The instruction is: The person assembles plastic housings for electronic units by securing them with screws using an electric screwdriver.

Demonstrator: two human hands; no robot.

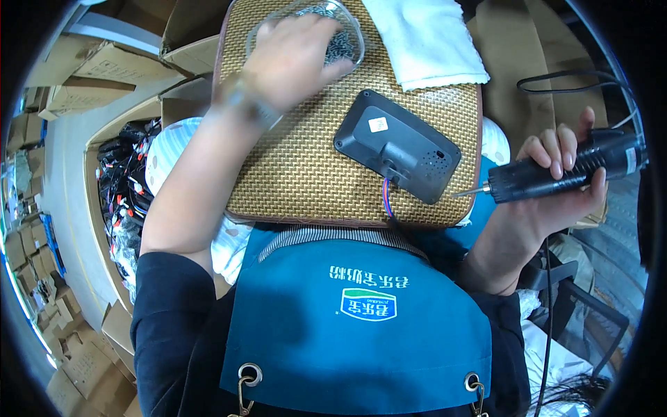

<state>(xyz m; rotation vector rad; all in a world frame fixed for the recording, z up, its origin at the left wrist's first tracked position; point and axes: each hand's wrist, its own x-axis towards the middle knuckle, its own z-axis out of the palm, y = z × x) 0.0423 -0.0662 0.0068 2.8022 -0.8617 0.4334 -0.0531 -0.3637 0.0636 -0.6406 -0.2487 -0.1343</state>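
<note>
My left hand [295, 59] reaches forward, palm down, fingers [326, 69] curled downward, forearm bare to the dark sleeve at my elbow. My right hand [563, 184] sits out to the side, fingers [556, 149] wrapped closed, wrist bent inward.

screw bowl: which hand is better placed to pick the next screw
Left. The left hand is already in the clear bowl of screws, while the right hand is off to the side, gripping the black electric screwdriver.

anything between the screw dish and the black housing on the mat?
Head view: no object. Only bare woven mat separates the clear dish of screws from the black housing; the left hand reaches into the dish.
</note>
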